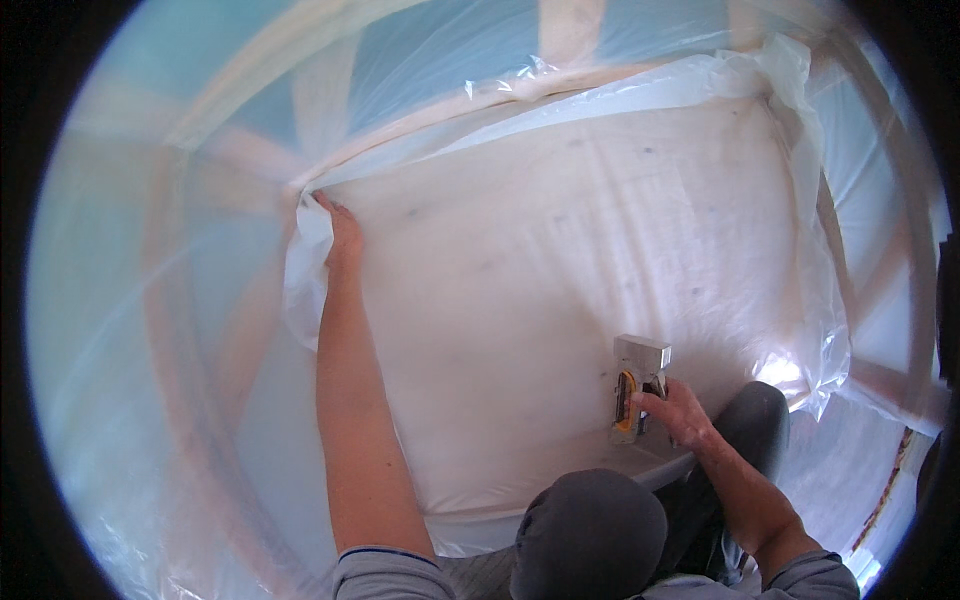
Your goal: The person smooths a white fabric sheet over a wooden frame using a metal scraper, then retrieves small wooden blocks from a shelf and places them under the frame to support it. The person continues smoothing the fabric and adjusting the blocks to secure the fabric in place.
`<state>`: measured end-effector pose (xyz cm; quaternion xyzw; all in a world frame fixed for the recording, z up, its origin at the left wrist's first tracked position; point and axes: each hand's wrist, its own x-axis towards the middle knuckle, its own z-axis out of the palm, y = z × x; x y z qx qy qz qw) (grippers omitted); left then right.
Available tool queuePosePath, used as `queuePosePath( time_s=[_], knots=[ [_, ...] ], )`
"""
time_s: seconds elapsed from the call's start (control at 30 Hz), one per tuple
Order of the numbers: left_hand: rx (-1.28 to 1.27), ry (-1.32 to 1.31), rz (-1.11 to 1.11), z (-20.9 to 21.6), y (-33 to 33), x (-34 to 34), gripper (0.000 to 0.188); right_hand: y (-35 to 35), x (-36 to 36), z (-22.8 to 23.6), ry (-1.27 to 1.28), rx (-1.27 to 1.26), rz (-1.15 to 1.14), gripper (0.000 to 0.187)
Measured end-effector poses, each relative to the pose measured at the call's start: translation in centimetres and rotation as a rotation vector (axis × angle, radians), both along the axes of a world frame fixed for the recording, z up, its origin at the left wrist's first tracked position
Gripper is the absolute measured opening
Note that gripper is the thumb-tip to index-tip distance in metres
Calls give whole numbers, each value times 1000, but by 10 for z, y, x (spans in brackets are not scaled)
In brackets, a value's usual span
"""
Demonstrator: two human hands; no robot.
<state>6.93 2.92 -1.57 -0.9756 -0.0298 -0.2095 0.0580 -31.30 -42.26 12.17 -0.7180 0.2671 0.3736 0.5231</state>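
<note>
A sheet of clear plastic film (500,290) lies spread over a pale wooden panel in front of me, with loose folded edges at the far side and the right. At its far left corner my left hand (345,232) is closed on the film's edge, and a flap of it hangs to the left of my wrist. My right hand (682,412) grips a silver staple gun (642,352) with yellow and black parts. The staple gun is over the lower right part of the panel; whether it touches the film I cannot tell.
Wooden framing (570,30) shows behind more plastic film at the back and on both sides. My knees (590,535) in dark trousers are close to the panel's near edge. A bunched film edge (815,250) runs along the right side.
</note>
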Motion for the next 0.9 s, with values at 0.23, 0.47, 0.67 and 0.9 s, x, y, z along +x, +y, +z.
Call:
queuePosePath(
  time_s=[0.23,0.47,0.67,0.9],
  knots=[
    [-149,63,-191,23,16,-1,42,-2,22,26,66,-111,155,57],
    [68,-37,-93,36,27,-5,44,27,114,64,-138,-92,263,51],
    [-168,-293,-114,27,35,-4,38,116,229,62,-306,-121,572,42],
    [-511,-285,-159,14,37,-5,36,263,363,36,-571,-207,756,39]
  ],
)
